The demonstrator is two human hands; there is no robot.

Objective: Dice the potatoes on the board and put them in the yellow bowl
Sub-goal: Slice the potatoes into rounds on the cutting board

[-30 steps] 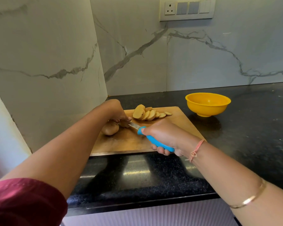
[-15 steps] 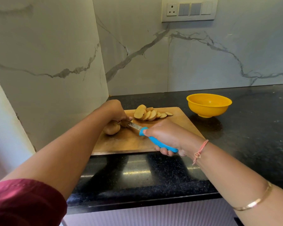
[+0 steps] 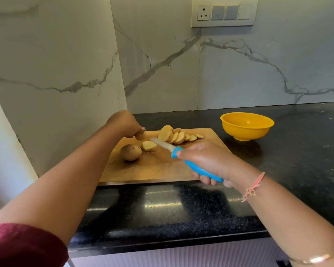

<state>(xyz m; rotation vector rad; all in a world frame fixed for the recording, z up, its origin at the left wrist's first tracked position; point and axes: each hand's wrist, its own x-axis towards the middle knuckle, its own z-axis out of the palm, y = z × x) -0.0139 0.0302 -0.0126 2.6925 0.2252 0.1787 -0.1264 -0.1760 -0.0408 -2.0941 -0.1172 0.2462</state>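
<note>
A wooden cutting board [image 3: 152, 170] lies on the black counter. On it sit a potato half [image 3: 130, 152] with its skin up and a cut piece [image 3: 149, 146] beside it. A fanned row of potato slices [image 3: 176, 136] lies near the board's far edge. My left hand [image 3: 126, 125] is raised over the board's far left and pinches a small potato piece [image 3: 141, 135]. My right hand [image 3: 204, 160] grips the blue handle of a knife [image 3: 183, 158], its blade pointing left toward the cut piece. The yellow bowl [image 3: 246, 125] stands to the right of the board and looks empty.
Marble walls close the corner on the left and behind. A switch plate [image 3: 224, 12] is mounted high on the back wall. The black counter [image 3: 297, 160] extends to the right of the bowl, and its front edge runs below the board.
My left hand has lifted off the potato and moved back, taking a small piece. The potato half and a cut piece now lie exposed. The knife has drawn slightly right.
</note>
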